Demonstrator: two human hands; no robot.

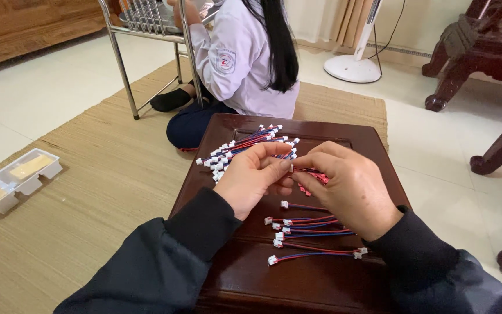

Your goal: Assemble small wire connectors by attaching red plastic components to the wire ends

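Note:
My left hand (pixel 252 177) and my right hand (pixel 347 186) meet fingertip to fingertip over a dark brown wooden board (pixel 373 151). Between them they pinch a short red-and-blue wire with a white plug; red wire ends (pixel 315 174) poke out under my right fingers. A bunch of the same wires (pixel 245 145) lies just beyond my left hand. Several separate wires (pixel 309 232) lie in rows on the board below my hands, near my wrists.
A person in a white shirt (pixel 239 58) sits on the woven mat (pixel 88 174) with their back to me, by a metal chair (pixel 146 35). A white compartment tray (pixel 15 177) lies on the left. A fan base (pixel 352 67) and dark carved furniture (pixel 483 52) stand at the right.

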